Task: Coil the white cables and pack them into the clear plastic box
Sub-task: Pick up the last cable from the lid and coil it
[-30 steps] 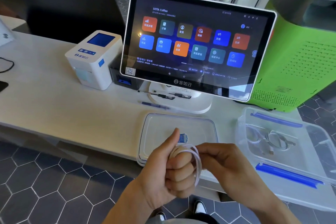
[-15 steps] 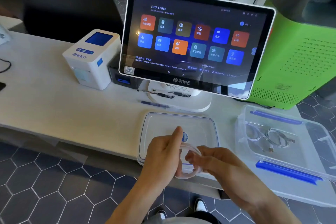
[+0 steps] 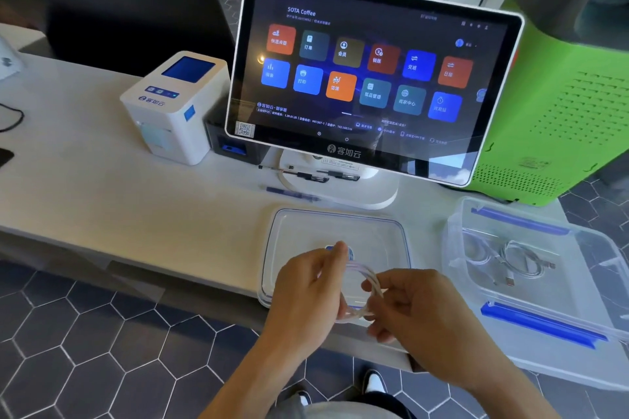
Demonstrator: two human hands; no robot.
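Cable coil [image 3: 366, 292]: we hold it between our hands, left hand [image 3: 308, 292] pinching its left side, right hand [image 3: 413, 309] gripping its right, above the lid [image 3: 296, 231].

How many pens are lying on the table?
3. Two dark pens lie end to end on the white screen stand, one to the left and one to the right. A blue pen lies on the table just in front of them. More could be hidden behind the screen.

Left hand [image 3: 308, 289] and right hand [image 3: 413, 311] pinching.
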